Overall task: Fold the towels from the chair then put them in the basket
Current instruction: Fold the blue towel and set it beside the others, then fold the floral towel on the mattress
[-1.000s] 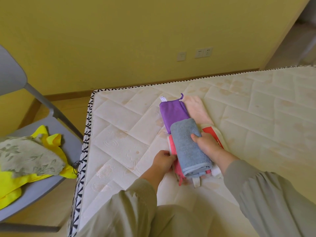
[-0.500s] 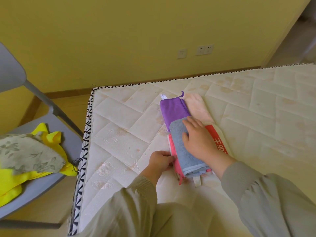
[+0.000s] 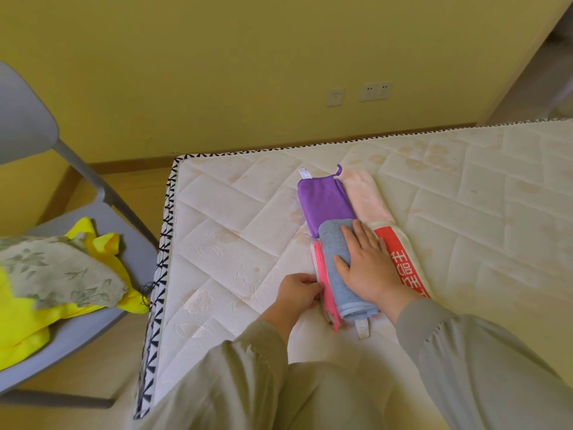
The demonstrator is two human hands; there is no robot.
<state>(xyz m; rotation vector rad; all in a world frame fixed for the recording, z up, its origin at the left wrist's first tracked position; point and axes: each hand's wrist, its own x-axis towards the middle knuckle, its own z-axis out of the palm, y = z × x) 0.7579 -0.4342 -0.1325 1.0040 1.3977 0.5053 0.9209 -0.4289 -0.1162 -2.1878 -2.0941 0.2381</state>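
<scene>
right hand (image 3: 369,265) lay flat on blue towel (image 3: 333,243), frame centre | left hand (image 3: 297,293) pinched pink towel (image 3: 321,262) edge | yellow towel (image 3: 18,324) on chair (image 3: 93,321), left

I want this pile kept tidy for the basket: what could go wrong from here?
1. The left hand pinches the edge of the pink towel that lies under the blue towel. A tug could skew both folds, though the right hand presses flat on top.
2. The yellow towel reaches the seat edge of the chair and might slip off.
</scene>
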